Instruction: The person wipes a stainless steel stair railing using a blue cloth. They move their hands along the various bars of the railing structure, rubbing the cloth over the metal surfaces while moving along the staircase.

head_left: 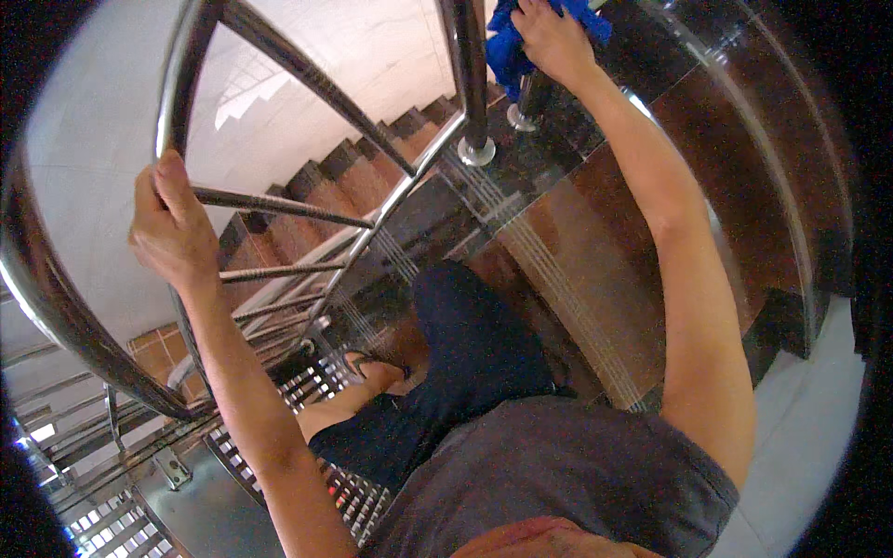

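My left hand grips the shiny metal rail of a stair railing at the left, its fingers wrapped around the tube. At the top, my right hand presses on a blue cloth, which is bunched up around a metal railing post. The fingertips of this hand are partly cut off by the picture's upper edge. Between my arms, thin metal bars run from the rail down to a slanted lower tube.
Dark and brown polished stair treads with pale grooved strips lie beneath me, curving off to the right. Lower steps descend beyond the railing along a white wall. A metal grating and another curved handrail are at the lower left.
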`<move>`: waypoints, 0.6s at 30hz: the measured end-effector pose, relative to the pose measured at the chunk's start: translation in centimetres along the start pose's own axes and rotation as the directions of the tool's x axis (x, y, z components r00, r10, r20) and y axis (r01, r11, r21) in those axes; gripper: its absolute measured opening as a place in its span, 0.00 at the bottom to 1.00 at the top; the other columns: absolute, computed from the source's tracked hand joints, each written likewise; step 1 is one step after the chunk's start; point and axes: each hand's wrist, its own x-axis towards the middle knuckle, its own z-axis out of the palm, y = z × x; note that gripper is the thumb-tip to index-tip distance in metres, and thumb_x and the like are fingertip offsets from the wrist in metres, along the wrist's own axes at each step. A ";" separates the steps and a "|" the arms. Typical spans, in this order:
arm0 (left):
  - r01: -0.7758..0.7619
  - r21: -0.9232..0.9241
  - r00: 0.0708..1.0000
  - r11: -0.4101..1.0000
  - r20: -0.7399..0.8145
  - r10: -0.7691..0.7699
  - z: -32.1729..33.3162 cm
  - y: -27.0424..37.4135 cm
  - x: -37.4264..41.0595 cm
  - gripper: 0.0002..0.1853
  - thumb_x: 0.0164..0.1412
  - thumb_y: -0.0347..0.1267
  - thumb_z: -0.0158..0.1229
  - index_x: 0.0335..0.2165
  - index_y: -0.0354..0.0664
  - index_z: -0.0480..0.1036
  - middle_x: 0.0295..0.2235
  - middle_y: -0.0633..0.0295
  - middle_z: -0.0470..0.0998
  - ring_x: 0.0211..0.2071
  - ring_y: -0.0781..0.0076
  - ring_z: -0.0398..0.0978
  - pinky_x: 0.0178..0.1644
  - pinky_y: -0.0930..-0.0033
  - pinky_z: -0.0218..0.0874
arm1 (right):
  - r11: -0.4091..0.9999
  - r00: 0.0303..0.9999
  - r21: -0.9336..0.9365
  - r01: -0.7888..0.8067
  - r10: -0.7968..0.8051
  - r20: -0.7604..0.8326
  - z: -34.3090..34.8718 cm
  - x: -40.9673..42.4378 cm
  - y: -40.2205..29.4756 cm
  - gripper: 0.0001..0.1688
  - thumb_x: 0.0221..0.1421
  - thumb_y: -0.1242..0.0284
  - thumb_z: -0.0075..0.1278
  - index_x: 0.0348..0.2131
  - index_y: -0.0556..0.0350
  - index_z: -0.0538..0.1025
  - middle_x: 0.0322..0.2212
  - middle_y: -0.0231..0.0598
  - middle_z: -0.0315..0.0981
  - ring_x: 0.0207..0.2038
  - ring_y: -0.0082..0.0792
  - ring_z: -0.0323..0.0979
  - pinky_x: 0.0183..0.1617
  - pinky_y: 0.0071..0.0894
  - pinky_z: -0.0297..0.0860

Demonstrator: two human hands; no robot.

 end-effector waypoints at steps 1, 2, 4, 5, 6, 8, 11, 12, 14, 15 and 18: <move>0.038 -0.015 0.995 0.999 0.092 -0.037 -0.7 -0.1 0.1 0.30 0.66 0.56 0.45 0.27 0.41 0.75 0.14 0.61 0.68 0.18 0.70 0.67 0.24 0.64 0.57 | 0.966 0.973 0.215 -0.144 0.099 0.209 3.5 -0.8 0.2 0.16 0.50 0.74 0.46 0.39 0.66 0.73 0.56 0.55 0.62 0.62 0.48 0.58 0.59 0.53 0.60; 0.040 -0.033 0.997 0.999 0.072 -0.038 -0.3 0.0 0.1 0.29 0.66 0.55 0.46 0.27 0.40 0.75 0.14 0.61 0.68 0.18 0.71 0.66 0.24 0.64 0.58 | 0.955 0.998 0.293 -0.048 0.032 0.060 8.4 -3.0 1.6 0.18 0.51 0.73 0.49 0.42 0.62 0.72 0.50 0.53 0.65 0.54 0.49 0.62 0.54 0.51 0.63; 0.038 -0.061 0.997 0.997 0.069 -0.034 0.3 -0.2 0.2 0.29 0.66 0.54 0.47 0.27 0.40 0.76 0.14 0.60 0.69 0.18 0.72 0.66 0.24 0.65 0.58 | 0.958 0.994 0.275 0.080 -0.058 -0.090 14.9 -6.8 2.1 0.19 0.53 0.72 0.51 0.45 0.58 0.70 0.43 0.51 0.70 0.45 0.50 0.68 0.49 0.46 0.66; 0.038 -0.058 0.996 0.998 0.078 -0.034 0.1 -0.3 0.2 0.28 0.66 0.54 0.48 0.27 0.40 0.76 0.14 0.60 0.69 0.18 0.72 0.66 0.24 0.65 0.58 | 0.973 0.991 0.199 0.115 -0.099 -0.090 15.8 -7.7 0.7 0.18 0.55 0.71 0.49 0.46 0.56 0.71 0.42 0.51 0.71 0.44 0.49 0.69 0.50 0.44 0.67; 0.031 -0.057 0.996 0.998 0.086 -0.026 -0.1 -0.5 0.0 0.28 0.65 0.54 0.48 0.27 0.39 0.76 0.14 0.60 0.69 0.18 0.73 0.66 0.24 0.65 0.58 | 0.982 0.987 0.118 0.147 -0.136 -0.090 16.4 -8.6 -0.5 0.17 0.57 0.71 0.47 0.47 0.55 0.71 0.41 0.51 0.72 0.43 0.49 0.71 0.50 0.42 0.67; -0.028 0.010 0.999 1.000 0.026 0.028 0.2 -1.0 -0.1 0.28 0.65 0.54 0.49 0.27 0.40 0.76 0.13 0.60 0.68 0.17 0.73 0.66 0.23 0.66 0.58 | 0.950 0.996 0.303 -0.079 0.065 0.057 17.5 -10.4 -3.3 0.19 0.58 0.74 0.40 0.47 0.57 0.73 0.47 0.55 0.70 0.50 0.51 0.69 0.58 0.44 0.64; -0.077 0.098 0.997 0.992 0.004 0.077 0.8 -0.3 0.6 0.31 0.63 0.59 0.47 0.25 0.43 0.75 0.13 0.59 0.69 0.16 0.64 0.71 0.24 0.62 0.60 | 0.880 0.948 0.411 -0.240 0.122 0.292 19.8 -11.5 -3.2 0.20 0.56 0.73 0.42 0.47 0.60 0.73 0.48 0.55 0.70 0.52 0.52 0.68 0.57 0.45 0.65; -0.049 0.073 0.998 0.996 0.052 0.045 0.7 -0.2 0.7 0.31 0.62 0.60 0.47 0.25 0.43 0.75 0.13 0.59 0.70 0.17 0.61 0.71 0.24 0.60 0.61 | 0.923 0.916 0.337 -0.185 0.038 0.400 19.2 -11.1 -3.2 0.19 0.55 0.72 0.44 0.46 0.60 0.74 0.48 0.54 0.71 0.51 0.52 0.69 0.55 0.45 0.66; -0.006 0.029 0.996 1.000 0.088 0.003 0.4 0.6 0.5 0.32 0.62 0.62 0.46 0.25 0.45 0.74 0.13 0.60 0.70 0.17 0.56 0.72 0.25 0.58 0.61 | 0.988 0.608 0.151 -0.020 -0.108 0.786 17.8 -9.3 -2.5 0.18 0.53 0.69 0.47 0.42 0.59 0.76 0.45 0.51 0.73 0.47 0.52 0.72 0.49 0.44 0.68; 0.007 0.055 0.996 0.998 0.088 -0.012 0.1 0.6 0.4 0.32 0.61 0.62 0.45 0.25 0.45 0.74 0.13 0.60 0.70 0.18 0.56 0.73 0.25 0.58 0.62 | 0.975 0.602 0.197 -0.102 -0.097 0.792 15.9 -7.7 -3.2 0.21 0.51 0.71 0.47 0.45 0.59 0.75 0.47 0.51 0.72 0.48 0.50 0.72 0.51 0.43 0.68; 0.038 0.111 0.996 0.993 0.073 -0.046 -0.6 -0.1 0.2 0.32 0.61 0.62 0.46 0.26 0.45 0.74 0.14 0.59 0.72 0.18 0.54 0.73 0.26 0.56 0.63 | 0.662 0.556 0.517 -0.543 -0.178 0.812 7.3 -4.9 -2.9 0.21 0.54 0.72 0.44 0.46 0.60 0.75 0.50 0.47 0.72 0.50 0.44 0.71 0.53 0.40 0.68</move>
